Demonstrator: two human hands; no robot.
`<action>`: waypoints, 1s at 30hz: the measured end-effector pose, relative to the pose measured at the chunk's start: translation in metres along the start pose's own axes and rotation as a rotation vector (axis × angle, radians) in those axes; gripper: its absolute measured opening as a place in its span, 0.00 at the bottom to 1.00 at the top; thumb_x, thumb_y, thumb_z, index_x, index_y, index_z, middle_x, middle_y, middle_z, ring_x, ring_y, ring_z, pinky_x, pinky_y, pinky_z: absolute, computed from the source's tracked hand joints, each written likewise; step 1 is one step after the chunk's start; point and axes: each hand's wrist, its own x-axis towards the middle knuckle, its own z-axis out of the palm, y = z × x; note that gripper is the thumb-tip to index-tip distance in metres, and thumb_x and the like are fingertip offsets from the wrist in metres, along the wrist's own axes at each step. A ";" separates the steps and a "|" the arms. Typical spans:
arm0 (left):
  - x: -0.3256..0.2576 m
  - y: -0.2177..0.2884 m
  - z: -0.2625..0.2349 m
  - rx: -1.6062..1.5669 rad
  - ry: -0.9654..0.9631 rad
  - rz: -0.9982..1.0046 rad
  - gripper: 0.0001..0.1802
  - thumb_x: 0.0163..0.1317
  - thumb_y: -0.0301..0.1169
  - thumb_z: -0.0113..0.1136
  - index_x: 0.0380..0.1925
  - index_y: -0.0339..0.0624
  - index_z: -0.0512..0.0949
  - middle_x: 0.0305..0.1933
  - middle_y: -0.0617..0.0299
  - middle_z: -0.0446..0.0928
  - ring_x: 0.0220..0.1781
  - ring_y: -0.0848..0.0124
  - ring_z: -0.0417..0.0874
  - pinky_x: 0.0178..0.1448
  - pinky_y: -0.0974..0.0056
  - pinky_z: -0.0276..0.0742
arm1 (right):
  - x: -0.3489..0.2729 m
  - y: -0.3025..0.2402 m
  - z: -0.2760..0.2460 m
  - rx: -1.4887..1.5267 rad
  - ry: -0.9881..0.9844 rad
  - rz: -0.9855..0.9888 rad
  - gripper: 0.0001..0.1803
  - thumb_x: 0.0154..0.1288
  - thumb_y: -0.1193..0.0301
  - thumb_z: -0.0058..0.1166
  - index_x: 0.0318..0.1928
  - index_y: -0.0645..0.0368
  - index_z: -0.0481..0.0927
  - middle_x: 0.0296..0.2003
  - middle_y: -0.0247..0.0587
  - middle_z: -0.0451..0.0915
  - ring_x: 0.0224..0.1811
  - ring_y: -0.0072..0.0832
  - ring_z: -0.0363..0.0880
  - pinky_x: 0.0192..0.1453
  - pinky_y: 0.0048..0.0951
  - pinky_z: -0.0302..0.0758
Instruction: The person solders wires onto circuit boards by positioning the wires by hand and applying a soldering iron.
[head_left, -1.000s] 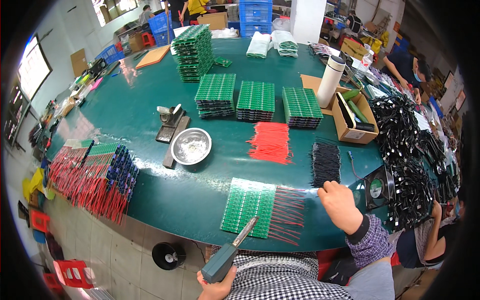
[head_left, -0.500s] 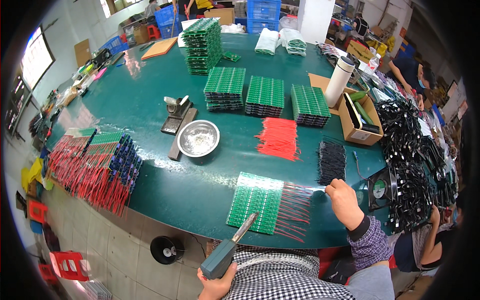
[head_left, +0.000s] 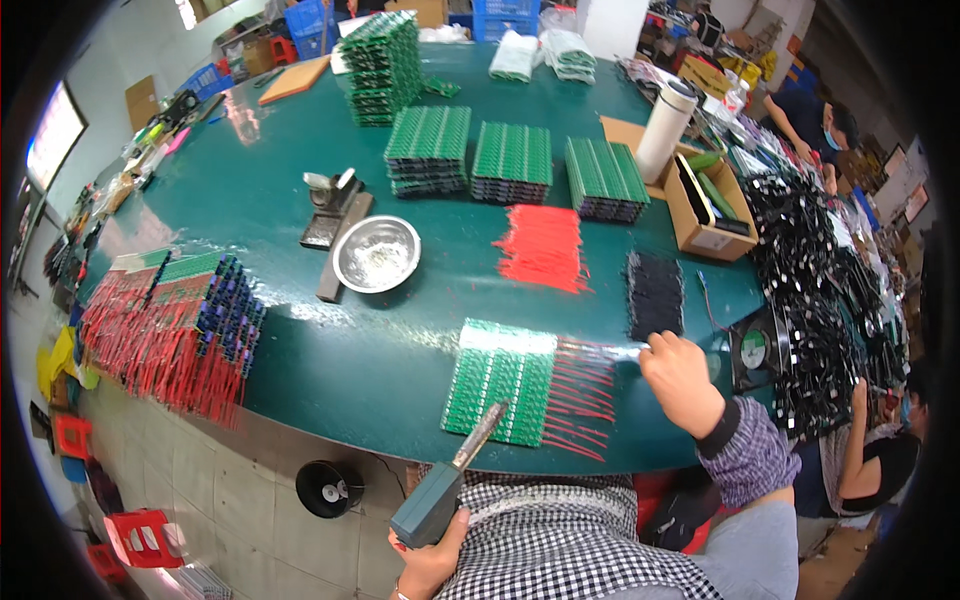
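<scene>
In my left hand [head_left: 432, 560] is a soldering iron [head_left: 428, 503] with a thick dark green handle. Its metal tip points up and right, over the lower part of a green circuit board panel [head_left: 485, 385]; whether it touches cannot be made out. A row of red wires [head_left: 578, 395] sticks out from the panel's right side. My right hand [head_left: 682, 380] is closed, fingertips together at the near end of a pile of short black wires [head_left: 655, 298]. Anything between those fingertips is too small to make out. Left of that pile lies a bundle of loose red wires [head_left: 541, 248].
Stacks of green panels [head_left: 428, 140] stand farther back. A metal bowl [head_left: 377, 254] sits beside an iron stand [head_left: 325, 215]. Wired panels [head_left: 180, 320] are heaped at the left edge. A cardboard box [head_left: 710, 225], a white flask [head_left: 665, 130] and black cables [head_left: 810, 270] line the right, near co-workers.
The view has shifted a little, so the table's things sit slightly higher and further left. My right hand stays near the black wires; the iron remains over the panel's lower part.
</scene>
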 end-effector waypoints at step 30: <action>-0.009 0.007 -0.027 0.502 -0.200 0.120 0.19 0.58 0.22 0.75 0.50 0.29 0.83 0.46 0.52 0.86 0.41 0.70 0.85 0.44 0.66 0.80 | -0.005 -0.127 0.021 0.941 0.509 0.139 0.13 0.50 0.84 0.67 0.39 0.63 0.86 0.34 0.39 0.84 0.32 0.32 0.86 0.34 0.30 0.83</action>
